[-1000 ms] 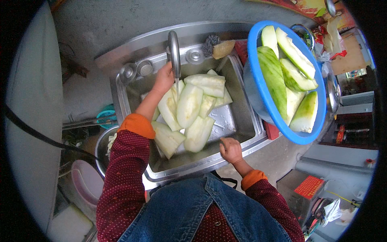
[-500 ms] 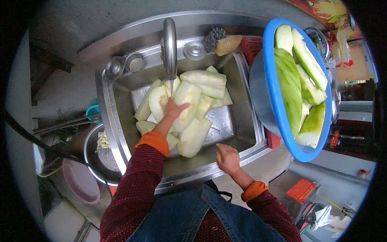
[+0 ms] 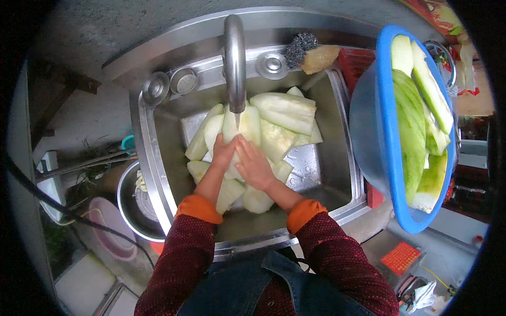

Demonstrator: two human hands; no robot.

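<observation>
Under the running tap (image 3: 235, 63) a pale peeled piece of winter melon (image 3: 247, 122) stands tilted in the sink. My left hand (image 3: 223, 152) grips its near left side. My right hand (image 3: 255, 166) presses on the near right, fingers together along the flesh, its fingertips close to my left hand. The fingers' undersides are hidden. Around them in the sink (image 3: 329, 195) lie several other peeled pieces, such as a long ridged one (image 3: 284, 111) to the right and a slice (image 3: 204, 137) at the left.
A blue basin (image 3: 363, 126) with several green-streaked melon pieces stands tilted at the right of the sink. Along the back ledge are two metal strainers (image 3: 184, 81), a drain cover (image 3: 273, 64), a steel scourer (image 3: 302, 45) and a tan scrubber (image 3: 320, 59). A metal bowl (image 3: 124, 203) sits at the left.
My right hand has moved from the sink's front edge onto the melon piece beside my left hand. The piece is now upright under the stream. The view has shifted slightly.
</observation>
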